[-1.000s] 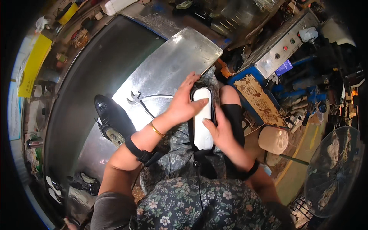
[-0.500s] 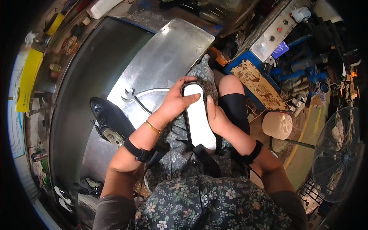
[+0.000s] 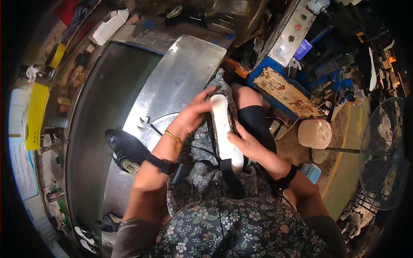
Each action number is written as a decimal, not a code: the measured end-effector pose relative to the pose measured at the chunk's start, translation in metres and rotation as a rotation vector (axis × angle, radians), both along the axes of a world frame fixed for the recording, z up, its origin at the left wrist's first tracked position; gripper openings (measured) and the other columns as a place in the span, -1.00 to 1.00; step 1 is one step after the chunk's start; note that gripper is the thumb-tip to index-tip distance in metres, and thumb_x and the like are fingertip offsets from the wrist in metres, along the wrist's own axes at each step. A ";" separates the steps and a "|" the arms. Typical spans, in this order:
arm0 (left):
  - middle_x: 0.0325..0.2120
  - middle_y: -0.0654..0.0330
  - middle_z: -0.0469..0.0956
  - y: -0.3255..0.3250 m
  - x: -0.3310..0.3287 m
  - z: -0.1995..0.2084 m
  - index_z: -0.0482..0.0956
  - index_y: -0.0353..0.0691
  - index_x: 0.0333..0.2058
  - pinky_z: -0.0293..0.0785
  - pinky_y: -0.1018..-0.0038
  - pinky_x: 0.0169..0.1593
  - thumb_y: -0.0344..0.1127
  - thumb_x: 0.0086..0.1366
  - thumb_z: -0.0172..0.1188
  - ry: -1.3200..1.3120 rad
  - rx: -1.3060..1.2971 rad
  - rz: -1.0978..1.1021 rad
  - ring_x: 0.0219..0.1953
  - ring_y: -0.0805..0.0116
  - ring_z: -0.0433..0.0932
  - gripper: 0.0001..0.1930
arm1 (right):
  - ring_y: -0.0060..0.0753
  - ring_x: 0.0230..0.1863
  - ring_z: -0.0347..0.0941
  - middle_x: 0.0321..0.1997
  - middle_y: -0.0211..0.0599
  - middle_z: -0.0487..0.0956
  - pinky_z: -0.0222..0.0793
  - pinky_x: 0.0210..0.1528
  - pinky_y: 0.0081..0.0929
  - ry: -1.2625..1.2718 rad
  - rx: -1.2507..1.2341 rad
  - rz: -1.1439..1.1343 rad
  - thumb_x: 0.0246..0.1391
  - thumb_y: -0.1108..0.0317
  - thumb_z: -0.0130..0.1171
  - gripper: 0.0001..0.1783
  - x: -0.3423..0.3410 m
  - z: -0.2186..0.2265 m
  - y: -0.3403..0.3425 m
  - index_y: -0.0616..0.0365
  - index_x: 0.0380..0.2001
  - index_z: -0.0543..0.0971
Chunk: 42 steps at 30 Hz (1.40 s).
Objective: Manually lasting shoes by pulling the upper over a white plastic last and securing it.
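A black shoe with a long white bottom (image 3: 222, 124) lies bottom up along my lap, toe end away from me. My left hand (image 3: 193, 112) is at its toe end, fingers around the left side, thumb over the white surface and slightly blurred. On the other side my right hand (image 3: 250, 144) grips the shoe's edge, thumb on the white part near the heel. A black strap (image 3: 231, 178) crosses the heel end. On the metal sheet (image 3: 172, 81) to the left lie a pincer-like metal tool (image 3: 148, 124) with curved handles and a black lace-up shoe (image 3: 125, 146).
A dark belt (image 3: 92, 116) runs beside the metal sheet. More shoes (image 3: 112, 221) sit at the lower left. To the right stand a blue-framed machine with a button panel (image 3: 292, 32), a beige plastic jug (image 3: 315, 133) and a large fan (image 3: 383, 150). A white bottle (image 3: 109, 26) stands at upper left.
The shoe has tilted slightly in my hands. My right thumb has come onto the white bottom nearer the heel, and my left thumb has shifted back toward the toe's left edge. The view has shifted.
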<state>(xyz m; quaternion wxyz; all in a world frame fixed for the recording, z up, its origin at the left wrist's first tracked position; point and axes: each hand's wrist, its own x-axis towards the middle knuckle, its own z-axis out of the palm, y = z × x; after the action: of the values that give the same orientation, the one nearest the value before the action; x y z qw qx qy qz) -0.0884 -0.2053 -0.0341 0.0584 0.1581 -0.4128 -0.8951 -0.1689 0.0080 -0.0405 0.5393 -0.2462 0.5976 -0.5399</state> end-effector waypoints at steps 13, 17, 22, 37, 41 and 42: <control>-0.10 -0.35 0.51 -0.007 0.040 0.007 0.35 -0.51 0.04 0.40 0.15 0.10 0.07 0.45 -0.26 -0.517 -1.128 -0.331 0.03 -0.24 0.48 -0.38 | -0.16 0.29 0.25 0.27 0.23 0.28 0.17 0.27 -0.39 0.110 -0.126 0.017 0.20 0.08 0.14 -0.03 0.003 0.006 -0.045 0.50 0.34 -0.15; 0.07 -0.44 0.34 0.072 0.051 0.051 -0.01 -0.57 0.26 0.24 0.18 0.24 0.08 0.45 -0.24 -0.899 -1.095 -0.135 0.17 -0.25 0.34 -0.25 | -0.26 0.34 0.16 0.31 -0.04 0.22 0.14 0.31 -0.40 0.358 -0.086 -0.059 0.16 0.23 0.23 0.03 0.028 -0.022 -0.022 0.40 0.37 -0.25; 0.25 -0.07 0.25 0.057 0.051 0.025 0.15 -0.40 0.28 0.02 0.31 0.36 0.22 0.45 -0.36 -0.442 -0.103 0.242 0.31 0.18 0.17 -0.24 | -0.42 0.13 0.37 0.24 -0.14 0.31 0.41 0.08 -0.50 -0.070 -0.234 0.209 0.03 0.46 0.32 0.13 -0.017 0.030 -0.016 0.23 0.40 -0.30; 0.11 -0.09 0.44 0.000 0.012 0.056 0.36 -0.16 0.23 0.40 0.36 0.08 0.19 0.08 0.31 -0.046 -1.025 -1.237 0.01 0.10 0.54 -0.18 | -0.18 -0.10 0.49 -0.16 -0.24 0.54 0.42 -0.06 -0.29 1.129 -0.225 0.399 -0.03 0.19 0.32 -0.61 -0.010 0.072 0.055 0.12 -0.14 0.56; 0.05 -0.11 0.47 0.030 0.022 0.009 0.31 -0.12 0.26 0.37 0.36 0.13 0.23 0.04 0.31 0.471 -1.712 -0.522 0.06 0.01 0.49 -0.12 | -0.29 -0.26 0.58 -0.18 -0.28 0.60 0.48 -0.25 -0.36 1.429 -0.372 0.390 -0.03 0.26 0.28 -0.74 -0.026 0.047 0.038 0.08 -0.25 0.58; 0.08 -0.11 0.44 0.031 0.021 -0.002 0.26 -0.11 0.28 0.32 0.35 0.18 0.23 0.07 0.29 0.375 -1.496 -0.649 0.11 -0.01 0.45 -0.11 | -0.31 -0.32 0.59 -0.21 -0.28 0.62 0.49 -0.30 -0.38 1.447 -0.410 0.434 -0.03 0.29 0.27 -0.78 -0.034 0.047 0.030 0.07 -0.28 0.57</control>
<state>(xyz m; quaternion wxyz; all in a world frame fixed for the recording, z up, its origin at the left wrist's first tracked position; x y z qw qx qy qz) -0.0670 -0.1741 -0.0356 -0.0451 -0.2008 -0.9064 -0.3690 -0.2032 0.0377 0.0069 0.0530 -0.7429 0.6275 -0.2270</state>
